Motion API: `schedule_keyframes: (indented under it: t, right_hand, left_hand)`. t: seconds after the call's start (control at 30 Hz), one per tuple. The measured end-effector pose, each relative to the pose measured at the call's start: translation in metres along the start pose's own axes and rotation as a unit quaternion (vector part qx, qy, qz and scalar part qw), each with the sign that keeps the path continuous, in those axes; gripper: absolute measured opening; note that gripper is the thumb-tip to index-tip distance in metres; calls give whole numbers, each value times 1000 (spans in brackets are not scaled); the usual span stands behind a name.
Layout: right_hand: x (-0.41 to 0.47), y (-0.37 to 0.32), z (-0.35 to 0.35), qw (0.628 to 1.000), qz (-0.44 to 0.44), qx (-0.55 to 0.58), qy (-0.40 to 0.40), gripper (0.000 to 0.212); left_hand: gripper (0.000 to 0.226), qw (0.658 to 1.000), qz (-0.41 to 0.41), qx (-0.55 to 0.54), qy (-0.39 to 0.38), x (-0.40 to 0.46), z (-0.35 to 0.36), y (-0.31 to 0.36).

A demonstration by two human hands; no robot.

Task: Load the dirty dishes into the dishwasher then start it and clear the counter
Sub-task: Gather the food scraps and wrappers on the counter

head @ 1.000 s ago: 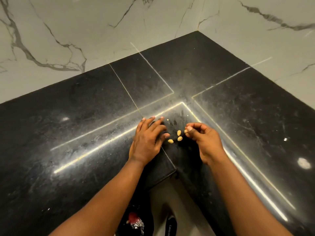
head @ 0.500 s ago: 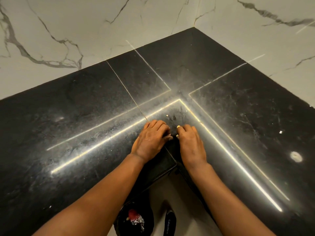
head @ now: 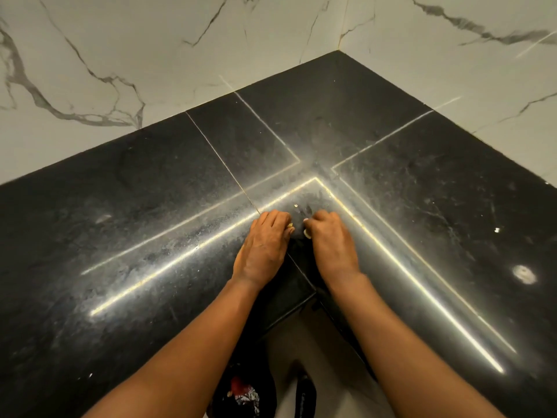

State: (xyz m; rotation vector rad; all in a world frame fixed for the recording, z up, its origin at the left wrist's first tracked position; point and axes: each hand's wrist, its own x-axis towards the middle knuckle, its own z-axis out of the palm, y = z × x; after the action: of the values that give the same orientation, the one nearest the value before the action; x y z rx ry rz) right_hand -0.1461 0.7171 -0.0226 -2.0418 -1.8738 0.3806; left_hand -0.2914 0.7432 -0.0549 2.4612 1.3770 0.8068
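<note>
Now both hands rest palm down on the black worktop (head: 126, 212), close together at its inside corner. The left hand (head: 265, 245) has its fingers curled under, and a small pale bit (head: 290, 226) peeks out at its fingertips. The right hand (head: 330, 239) is curled too, with another pale bit (head: 307, 233) tucked by its thumb. I cannot tell how tightly either hand holds its bit. Just past the fingers lies a tiny crumb (head: 296, 205) on the dusty stone. Far off to the right sit a white speck (head: 497, 229) and a round pale smudge (head: 524, 274). White marble walls (head: 150, 55) stand behind. Down below, between the arms, is a dark bag (head: 244, 393) with crumpled foil inside.
</note>
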Motion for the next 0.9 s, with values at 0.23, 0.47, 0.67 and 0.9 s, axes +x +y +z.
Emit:
schedule_keyframes:
  t: [0.23, 0.47, 0.67, 0.9]
  right_hand:
    - [-40, -15, 7, 993, -53, -94, 36, 20]
    - [-50, -21, -1, 993, -73, -94, 9, 17]
    - [-48, -21, -16, 984, 98, 138, 64, 11]
    - [-84, -25, -60, 982, 67, 166, 66, 12]
  left_hand:
    - [19, 980, -127, -149, 33, 1, -2, -1]
    - [17, 877, -321, -338, 118, -23, -5, 35]
    - [22, 699, -452, -534, 146, -35, -10, 87]
    - [45, 397, -475, -785, 6, -17, -15, 140]
